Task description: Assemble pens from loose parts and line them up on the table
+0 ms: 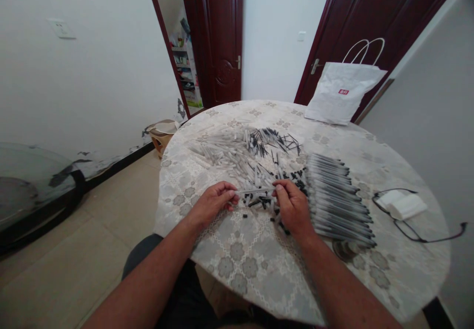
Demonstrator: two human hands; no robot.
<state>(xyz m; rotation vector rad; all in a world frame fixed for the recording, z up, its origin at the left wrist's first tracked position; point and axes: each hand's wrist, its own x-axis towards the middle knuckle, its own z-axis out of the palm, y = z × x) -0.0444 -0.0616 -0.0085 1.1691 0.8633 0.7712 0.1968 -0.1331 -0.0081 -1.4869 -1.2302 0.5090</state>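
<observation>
Both my hands hold one thin pale pen barrel (255, 190) level above the round table (259, 265). My left hand (213, 203) pinches its left end. My right hand (292, 205) pinches its right end, fingers closed. Under them lie small black pen parts (261, 202). A heap of pale barrels (225, 151) and thin black refills (268, 141) spreads behind. To the right of my right hand lies a neat row of several finished grey pens (338, 198).
A white paper bag (342, 94) stands at the table's far edge. Glasses (418, 220) and a folded white tissue (403, 204) lie at the right. Dark doors and a small bin (163, 134) are beyond the table.
</observation>
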